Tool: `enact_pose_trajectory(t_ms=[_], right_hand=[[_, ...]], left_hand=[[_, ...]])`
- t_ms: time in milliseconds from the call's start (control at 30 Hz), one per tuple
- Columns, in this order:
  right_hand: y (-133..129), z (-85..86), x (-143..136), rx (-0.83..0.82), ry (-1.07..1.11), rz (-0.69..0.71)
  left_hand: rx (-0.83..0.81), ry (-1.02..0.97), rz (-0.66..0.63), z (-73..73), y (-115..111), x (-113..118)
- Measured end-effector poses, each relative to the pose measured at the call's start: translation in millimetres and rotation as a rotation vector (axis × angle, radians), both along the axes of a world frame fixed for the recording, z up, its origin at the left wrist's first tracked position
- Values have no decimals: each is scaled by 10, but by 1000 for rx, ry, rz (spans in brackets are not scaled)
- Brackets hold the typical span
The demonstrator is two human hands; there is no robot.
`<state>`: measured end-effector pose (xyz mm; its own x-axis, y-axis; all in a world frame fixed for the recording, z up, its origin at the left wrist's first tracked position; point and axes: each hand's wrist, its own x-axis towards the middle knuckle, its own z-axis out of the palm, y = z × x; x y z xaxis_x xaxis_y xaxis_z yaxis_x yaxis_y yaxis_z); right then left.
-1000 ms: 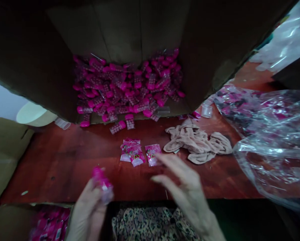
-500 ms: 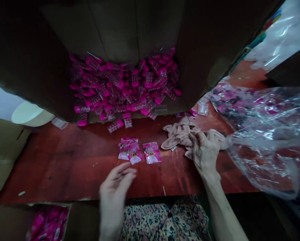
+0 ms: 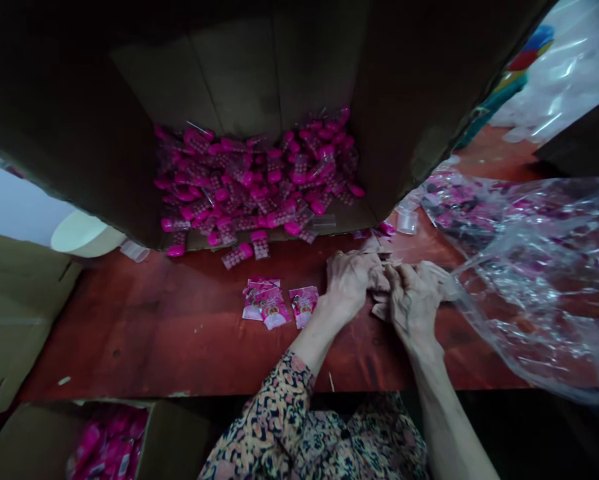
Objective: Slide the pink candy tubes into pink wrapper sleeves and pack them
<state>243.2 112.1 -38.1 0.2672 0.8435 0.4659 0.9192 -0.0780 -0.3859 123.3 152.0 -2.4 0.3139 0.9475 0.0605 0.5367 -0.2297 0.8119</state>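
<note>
A crumpled, pale pinkish cloth (image 3: 378,277) lies on the red table, with both of my hands on it. My left hand (image 3: 348,279) grips its left side, fingers curled down into the folds. Closed over the right part is my right hand (image 3: 413,293), its fingers bent into the fabric. Just left of the cloth lie small pink printed packets: a few overlapping ones (image 3: 267,303) and another packet (image 3: 303,305) beside my left forearm.
A large cardboard box (image 3: 404,120) on its side holds many clear, pink-capped little bottles (image 3: 259,180). To the right spreads a clear plastic bag (image 3: 539,267) with pink pieces. A white bowl (image 3: 84,235) stands left; an open carton (image 3: 172,433) of pink items sits below the table edge.
My left hand has moved right and forward from in front of the packets onto the cloth. My right hand has stayed on the cloth. The view has shifted slightly.
</note>
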Motion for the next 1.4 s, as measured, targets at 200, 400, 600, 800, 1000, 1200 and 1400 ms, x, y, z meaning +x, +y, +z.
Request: enact_pose_trajectory(t_ms=[200,400,600,800,1000,1200,1400], right_hand=[[-484,290,-582,80,127,171],[-596,114,-1129,-216,255,445],[-549,112,-1084,-257,276,452],[-570,182,-1099,-267,330,434],[-592,154,-1106,-176,408,400],[-619,162,-1088,-13,465,433],[-659,250,-1096,29,609,483]], left_hand=[[-97,-206,238,171,-68,-722],[-212,-294,520,153,-555,-1419],[-304,-446,684,143,-952,-1459],[-342,-431,631,140,-1025,-1320],[-366,-436,631,132,-1055,-1241],[-379,-537,669,122,-970,-1136],[-480,-905,706,70,-835,-999]])
